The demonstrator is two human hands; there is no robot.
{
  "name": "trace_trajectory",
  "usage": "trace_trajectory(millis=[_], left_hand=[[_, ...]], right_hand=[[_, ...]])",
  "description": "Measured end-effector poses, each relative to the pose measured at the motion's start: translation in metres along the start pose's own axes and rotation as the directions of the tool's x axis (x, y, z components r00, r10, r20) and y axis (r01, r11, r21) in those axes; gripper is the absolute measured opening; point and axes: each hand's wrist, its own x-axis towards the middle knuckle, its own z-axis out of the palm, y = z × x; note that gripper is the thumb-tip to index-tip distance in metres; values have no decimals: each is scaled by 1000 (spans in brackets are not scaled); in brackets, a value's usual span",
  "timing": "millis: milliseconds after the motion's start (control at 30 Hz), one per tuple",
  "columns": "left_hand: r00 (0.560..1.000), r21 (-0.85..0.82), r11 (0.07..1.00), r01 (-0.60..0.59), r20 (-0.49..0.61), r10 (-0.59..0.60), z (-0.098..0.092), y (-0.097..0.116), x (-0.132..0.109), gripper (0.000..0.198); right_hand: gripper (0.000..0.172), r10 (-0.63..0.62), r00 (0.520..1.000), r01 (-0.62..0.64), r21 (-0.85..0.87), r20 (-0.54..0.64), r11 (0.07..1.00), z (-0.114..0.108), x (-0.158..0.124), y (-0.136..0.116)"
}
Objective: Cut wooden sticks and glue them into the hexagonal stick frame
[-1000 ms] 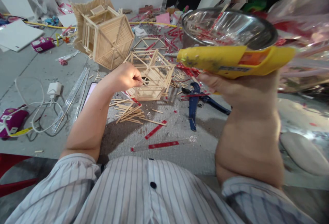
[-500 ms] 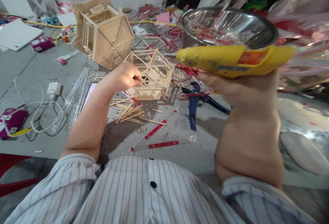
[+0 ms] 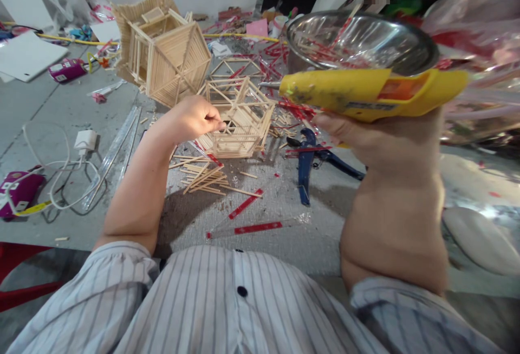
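Note:
My right hand [image 3: 365, 135] is wrapped round a yellow glue gun [image 3: 337, 92], whose metal nozzle points left over the table. In front of me stands a small open frame of wooden sticks [image 3: 239, 145], many-sided and layered. My left hand [image 3: 197, 117] is at its left side with fingers pinched together; whether they grip a stick of the frame or something smaller is hidden. Behind it rests a larger wooden-stick structure [image 3: 179, 61], tilted, with closely laid sides. Loose wooden sticks [image 3: 205, 176] lie in a pile below my left hand.
A steel bowl [image 3: 414, 53] with red-and-clear wrappers stands at the back right. Blue-handled cutters [image 3: 305, 175] lie below the glue gun. Red plastic strips [image 3: 258, 228] are near the front edge. A white charger [image 3: 85, 141] with looped cable and purple packets [image 3: 67, 70] lie left.
My left hand has shifted very slightly, its fingers a little more extended at the frame. The glue gun has tilted a touch, staying in my right hand.

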Motion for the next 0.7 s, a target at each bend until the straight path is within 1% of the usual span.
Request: trace_trajectory(millis=[133, 200, 367, 600, 700], left_hand=[[997, 51, 996, 74, -2, -74, -5, -1, -4, 49], [997, 75, 994, 78, 2, -78, -6, -1, -6, 51], [998, 53, 998, 37, -53, -34, -4, -1, -8, 41], [996, 69, 998, 10, -89, -4, 2, 6, -11, 35], [994, 65, 998, -10, -106, 17, 4, 9, -11, 33]], right_hand=[[49, 2, 1000, -2, -1, 16, 1000, -6, 2, 3], [49, -11, 1000, 10, 15, 13, 1000, -8, 2, 5], [50, -60, 998, 62, 70, -28, 996, -12, 3, 6], [61, -34, 999, 35, 152, -11, 988, -17, 9, -8], [60, -26, 999, 30, 205, -24, 978, -18, 10, -7]])
